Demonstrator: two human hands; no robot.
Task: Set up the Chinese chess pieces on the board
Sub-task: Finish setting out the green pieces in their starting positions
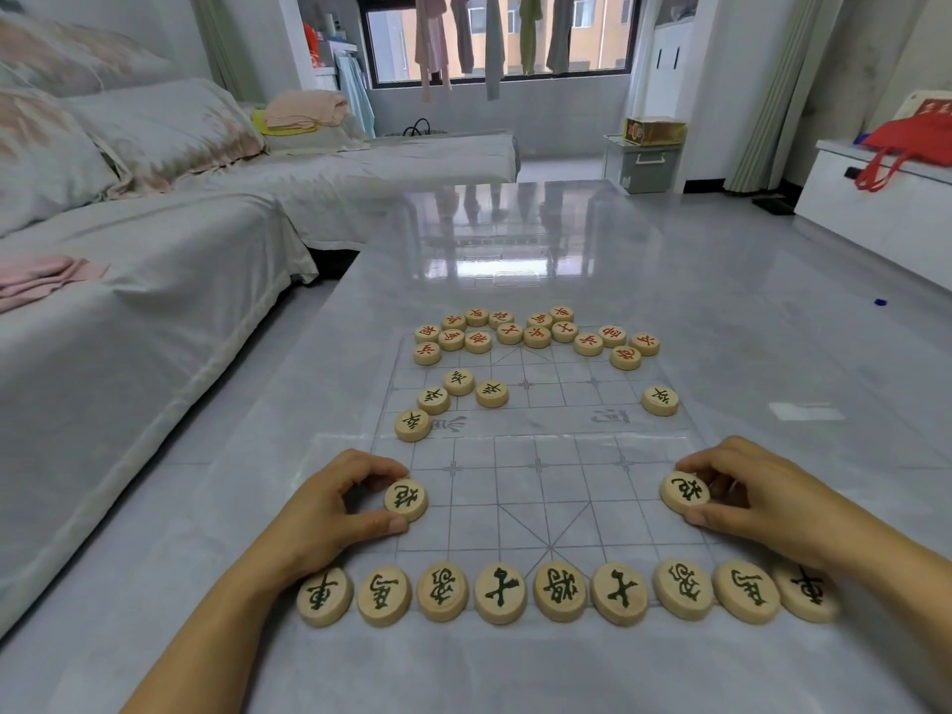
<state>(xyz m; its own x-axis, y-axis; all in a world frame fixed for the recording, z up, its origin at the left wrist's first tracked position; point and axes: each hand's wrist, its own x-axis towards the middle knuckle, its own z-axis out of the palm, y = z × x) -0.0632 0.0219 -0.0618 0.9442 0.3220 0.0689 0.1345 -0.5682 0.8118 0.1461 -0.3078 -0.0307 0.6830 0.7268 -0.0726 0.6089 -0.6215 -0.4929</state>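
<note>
A clear plastic chess board (pixel 536 487) lies on the glossy grey table. Along its near edge stands a row of several green-lettered wooden pieces (pixel 559 593). My left hand (pixel 329 507) pinches a green cannon piece (pixel 406 499) at the board's left side. My right hand (pixel 757 499) pinches another green cannon piece (pixel 685 491) at the right side; both pieces rest on the board. Several loose green soldier pieces (pixel 458 381) lie mid-board on the left, with one (pixel 660 400) on the right. Red-lettered pieces (pixel 536 334) are heaped at the far edge.
The table (pixel 515 260) stretches away beyond the board. A sofa with a grey cover (pixel 154 260) runs close along the table's left side. A white cabinet with a red bag (pixel 896 198) stands to the right.
</note>
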